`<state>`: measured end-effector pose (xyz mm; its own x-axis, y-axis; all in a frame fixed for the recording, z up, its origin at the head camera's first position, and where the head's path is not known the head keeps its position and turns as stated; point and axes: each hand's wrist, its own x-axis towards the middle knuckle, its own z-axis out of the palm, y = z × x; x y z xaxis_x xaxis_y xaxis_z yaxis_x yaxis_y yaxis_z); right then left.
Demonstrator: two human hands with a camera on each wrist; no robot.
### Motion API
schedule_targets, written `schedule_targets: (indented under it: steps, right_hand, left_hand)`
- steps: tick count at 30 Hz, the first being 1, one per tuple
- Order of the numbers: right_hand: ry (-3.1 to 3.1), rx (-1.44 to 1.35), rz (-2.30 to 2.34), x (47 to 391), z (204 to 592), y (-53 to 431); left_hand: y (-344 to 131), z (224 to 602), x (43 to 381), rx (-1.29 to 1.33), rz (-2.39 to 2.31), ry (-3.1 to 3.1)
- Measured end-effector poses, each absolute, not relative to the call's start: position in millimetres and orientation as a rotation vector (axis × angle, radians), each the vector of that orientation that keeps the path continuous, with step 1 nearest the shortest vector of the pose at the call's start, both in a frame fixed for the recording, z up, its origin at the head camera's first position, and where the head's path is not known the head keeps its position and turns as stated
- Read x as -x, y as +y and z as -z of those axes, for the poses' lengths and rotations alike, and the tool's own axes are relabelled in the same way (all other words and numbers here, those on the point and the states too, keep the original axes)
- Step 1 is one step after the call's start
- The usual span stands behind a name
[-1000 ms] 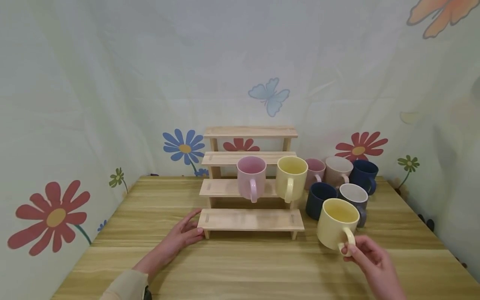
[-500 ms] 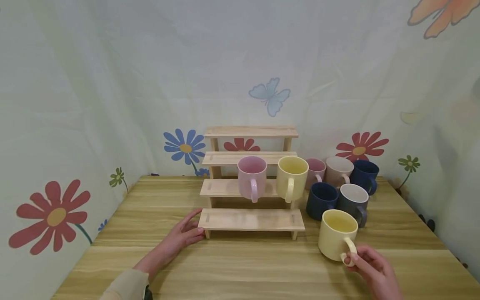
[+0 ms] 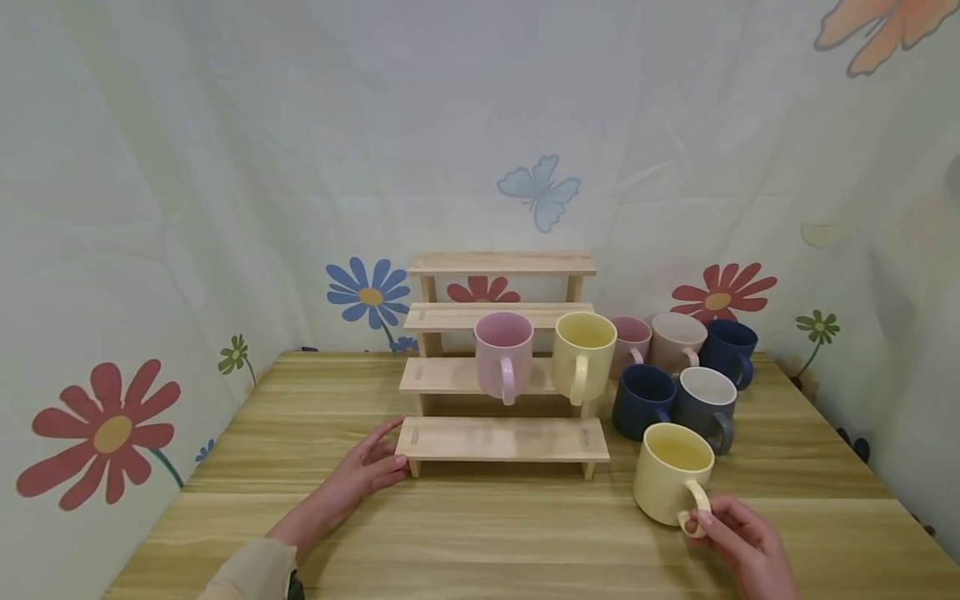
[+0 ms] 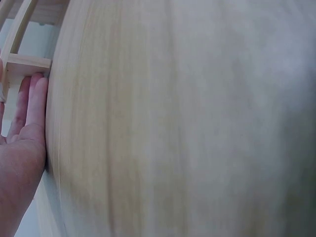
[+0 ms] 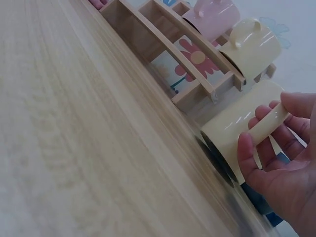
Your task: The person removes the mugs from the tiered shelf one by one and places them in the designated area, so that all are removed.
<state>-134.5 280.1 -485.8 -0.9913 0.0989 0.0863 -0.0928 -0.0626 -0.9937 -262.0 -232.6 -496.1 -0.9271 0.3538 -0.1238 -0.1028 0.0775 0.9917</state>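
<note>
My right hand (image 3: 742,542) pinches the handle of a pale yellow mug (image 3: 667,483) between thumb and fingers, to the right of the wooden step rack (image 3: 502,442). In the right wrist view, this mug (image 5: 237,128) is upright, its base right at the tabletop and several fingers around the handle. My left hand (image 3: 360,475) rests at the rack's lower left end. Its fingers (image 4: 37,101) lie straight against the end support in the left wrist view. On the second step from the bottom stand a pink mug (image 3: 504,358) and another yellow mug (image 3: 583,358), handles facing forward.
Right of the rack are a navy mug (image 3: 643,404), a grey mug with white inside (image 3: 705,404), a second pink mug (image 3: 630,343), a pale pink mug (image 3: 677,342) and another navy mug (image 3: 729,350). A flowered cloth (image 3: 300,167) hangs behind the wooden table (image 3: 465,533).
The yellow mug in my right hand has come down and slightly nearer to me, away from the grey and navy mugs. My left hand stays at the rack.
</note>
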Motion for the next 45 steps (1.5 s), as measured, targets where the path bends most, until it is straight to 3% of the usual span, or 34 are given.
schedule_targets:
  steps: [7,15,45]
  right_hand:
    - [-2.290,0.269,-2.034,136,476,280]
    - [-2.602,0.243,-1.682,130,461,286]
    - [-2.886,0.395,-1.297,133,442,286]
  left_hand:
    - [-233,495,262,-0.238,-1.912,2.032]
    - [-232,495,262,-0.237,-1.915,2.020]
    - [-233,495,261,-0.258,-1.920,2.017]
